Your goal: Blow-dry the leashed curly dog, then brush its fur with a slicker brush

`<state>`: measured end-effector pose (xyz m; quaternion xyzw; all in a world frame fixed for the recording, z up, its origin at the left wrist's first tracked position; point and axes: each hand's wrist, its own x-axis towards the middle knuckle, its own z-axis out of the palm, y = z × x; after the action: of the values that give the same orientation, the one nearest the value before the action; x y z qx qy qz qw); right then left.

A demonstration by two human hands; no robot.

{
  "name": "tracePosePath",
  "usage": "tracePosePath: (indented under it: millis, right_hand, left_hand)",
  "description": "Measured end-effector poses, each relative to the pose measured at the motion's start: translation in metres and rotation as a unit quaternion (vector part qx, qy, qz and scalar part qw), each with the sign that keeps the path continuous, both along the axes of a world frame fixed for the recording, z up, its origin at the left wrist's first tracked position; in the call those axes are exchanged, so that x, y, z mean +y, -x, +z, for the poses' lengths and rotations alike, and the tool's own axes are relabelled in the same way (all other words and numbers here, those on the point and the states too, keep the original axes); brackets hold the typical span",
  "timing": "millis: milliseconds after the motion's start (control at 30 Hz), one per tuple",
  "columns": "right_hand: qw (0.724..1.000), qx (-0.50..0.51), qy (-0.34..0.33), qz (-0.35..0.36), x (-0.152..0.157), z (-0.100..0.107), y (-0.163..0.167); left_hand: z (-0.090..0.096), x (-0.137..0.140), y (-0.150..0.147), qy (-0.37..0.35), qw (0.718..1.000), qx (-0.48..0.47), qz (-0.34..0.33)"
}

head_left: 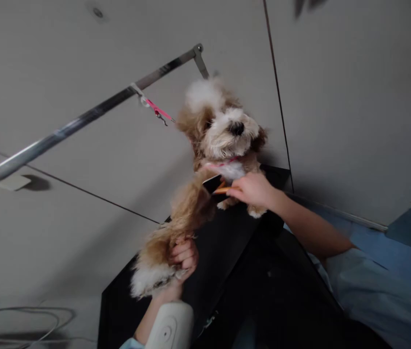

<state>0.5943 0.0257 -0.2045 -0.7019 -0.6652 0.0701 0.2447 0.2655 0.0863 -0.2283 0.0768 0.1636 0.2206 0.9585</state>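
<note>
A fluffy brown and white dog (232, 138) is on a black grooming table (227, 242), facing me. My left hand (184, 257) is closed around the dog's outstretched foreleg (187, 206), just above its white paw (150, 276). In my right hand (251, 189) is the orange handle of a slicker brush (223, 190). The dark head of the brush lies against the fur at the upper part of that leg, close to the chest. A pink loop (159, 109) runs from the dog's neck to a metal bar above it.
The metal grooming arm (81, 123) slants across the upper left. A white rounded device (171, 325) sits low beside my left forearm; its kind is unclear. Grey wall panels (354, 97) rise behind, cables (45, 312) lie at lower left, and blue floor (361, 242) shows at right.
</note>
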Motion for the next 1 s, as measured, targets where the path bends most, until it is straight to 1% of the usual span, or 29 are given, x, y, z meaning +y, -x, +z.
tracePosePath:
  millis: [67,100,133,167,233,267,300,333,400,433,467,533,567,600,633,667,700,733,767,867,900,933,1000]
  right_hand:
    - [0.999,0.029,0.007,0.037,0.002,-0.008,-0.003]
    - [0.999,0.039,0.015,0.035,0.002,-0.011,-0.005]
    - [0.999,0.045,0.022,0.010,0.002,-0.014,-0.008]
    - [0.998,0.049,0.023,-0.029,0.001,-0.017,-0.011]
    - [0.993,0.055,0.007,-0.101,-0.004,-0.018,-0.013]
    - [0.992,0.061,-0.003,-0.107,-0.006,-0.018,-0.011]
    - [0.994,0.068,-0.010,-0.087,-0.007,-0.018,-0.009]
    - [0.996,0.074,-0.009,-0.047,-0.006,-0.017,-0.006]
    - [0.997,0.076,0.014,0.029,-0.002,-0.015,-0.005]
    - [0.996,0.071,0.028,0.035,0.001,-0.015,-0.008]
    - [0.997,0.064,0.036,0.011,0.004,-0.014,-0.012]
    - [0.995,0.053,0.031,-0.082,0.006,-0.014,-0.021]
    - [0.992,0.053,0.021,-0.113,0.006,-0.014,-0.023]
    - [0.992,0.059,0.014,-0.113,0.005,-0.013,-0.024]
    - [0.994,0.069,0.010,-0.086,0.005,-0.013,-0.023]
    - [0.996,0.080,0.012,-0.041,0.005,-0.012,-0.020]
    - [0.996,0.089,0.018,0.003,0.006,-0.012,-0.017]
    - [0.995,0.092,0.026,0.030,0.008,-0.012,-0.016]
    - [0.995,0.089,0.032,0.027,0.009,-0.012,-0.015]
    - [0.994,0.068,0.017,-0.082,0.011,-0.013,-0.020]
    - [0.993,0.069,0.007,-0.094,0.011,-0.013,-0.020]
    - [0.994,0.073,0.003,-0.078,0.010,-0.012,-0.021]
    - [0.997,0.081,0.017,-0.001,0.010,-0.008,-0.019]
  left_hand:
    - [0.001,-0.001,-0.001,0.002,1.000,0.016,0.018]
    - [0.001,-0.001,-0.002,0.004,0.999,0.028,0.031]
    - [0.001,-0.001,-0.002,0.010,0.998,0.039,0.041]
    - [0.000,-0.001,-0.002,0.018,0.998,0.047,0.047]
    - [-0.003,0.002,-0.003,0.024,0.997,0.058,0.048]
    - [-0.004,0.003,-0.004,0.018,0.997,0.061,0.049]
    - [-0.005,0.004,-0.004,0.005,0.997,0.064,0.049]
    - [-0.006,0.005,-0.005,-0.012,0.996,0.072,0.050]
    - [-0.006,0.007,-0.005,-0.038,0.992,0.098,0.064]
    - [-0.005,0.008,-0.004,-0.044,0.990,0.110,0.079]
    - [-0.005,0.009,-0.004,-0.045,0.988,0.120,0.091]
    - [-0.005,0.012,-0.002,-0.037,0.986,0.133,0.097]
    - [-0.006,0.014,-0.002,-0.030,0.986,0.138,0.093]
    - [-0.008,0.016,-0.002,-0.022,0.986,0.142,0.089]
    - [-0.009,0.017,-0.002,-0.012,0.985,0.145,0.089]
    - [-0.011,0.018,-0.002,-0.002,0.984,0.149,0.095]
    - [-0.012,0.019,-0.002,0.007,0.982,0.153,0.107]
    - [-0.013,0.019,-0.003,0.014,0.980,0.160,0.118]
    - [-0.014,0.019,-0.003,0.016,0.977,0.173,0.125]
    - [-0.015,0.016,-0.005,-0.023,0.968,0.217,0.125]
    - [-0.014,0.015,-0.005,-0.045,0.965,0.229,0.121]
    - [-0.014,0.014,-0.006,-0.066,0.962,0.239,0.116]
    - [-0.013,0.012,-0.006,-0.094,0.959,0.243,0.116]
